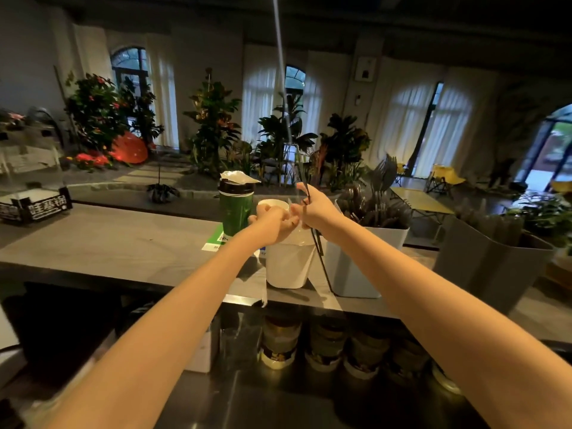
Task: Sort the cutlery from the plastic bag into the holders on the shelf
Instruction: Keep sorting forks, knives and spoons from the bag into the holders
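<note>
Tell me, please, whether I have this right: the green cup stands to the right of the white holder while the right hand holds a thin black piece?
Not quite. The head view shows the green cup standing to the left of the white holder, not the right; the right hand does hold a thin black piece.
</note>
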Demonstrator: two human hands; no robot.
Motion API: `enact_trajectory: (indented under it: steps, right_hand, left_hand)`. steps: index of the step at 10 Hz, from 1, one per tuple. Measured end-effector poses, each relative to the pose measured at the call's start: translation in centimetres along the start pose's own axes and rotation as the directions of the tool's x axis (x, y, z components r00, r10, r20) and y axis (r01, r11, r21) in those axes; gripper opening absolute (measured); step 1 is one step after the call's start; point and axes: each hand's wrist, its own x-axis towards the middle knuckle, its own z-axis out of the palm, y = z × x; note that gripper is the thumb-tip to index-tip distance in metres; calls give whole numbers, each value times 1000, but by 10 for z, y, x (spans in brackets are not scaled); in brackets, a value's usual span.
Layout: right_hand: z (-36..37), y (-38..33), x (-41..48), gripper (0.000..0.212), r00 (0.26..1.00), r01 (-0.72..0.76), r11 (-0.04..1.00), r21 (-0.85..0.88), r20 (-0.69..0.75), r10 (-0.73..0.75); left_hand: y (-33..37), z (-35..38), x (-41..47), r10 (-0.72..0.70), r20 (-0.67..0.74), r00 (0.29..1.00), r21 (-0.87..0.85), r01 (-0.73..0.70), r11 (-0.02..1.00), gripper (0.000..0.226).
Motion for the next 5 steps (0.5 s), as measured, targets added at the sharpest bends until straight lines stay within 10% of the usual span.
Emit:
enact_trajectory:
  steps: [2, 3, 4, 5]
  right_hand:
    - [-26, -11, -30, 43, 992, 114, 979, 169, -66, -104]
    - [-49, -16, -55, 22, 986, 158, 906, 392, -19, -163]
    - [-68, -13, -78, 20, 987, 127, 807, 577, 12, -163]
    - [-81, -6, -93, 22, 994, 104, 761, 641, -36, -106]
  left_hand:
    - [9, 5, 7, -12, -131, 991, 332, 56, 942, 58]
    - [11, 9, -12, 275, -342, 899, 4, -291, 957, 36]
    - [27, 20, -45, 366, -80, 927, -373, -368, 852, 25]
    - [45, 31, -70, 442, 225, 868, -255, -385, 887, 19]
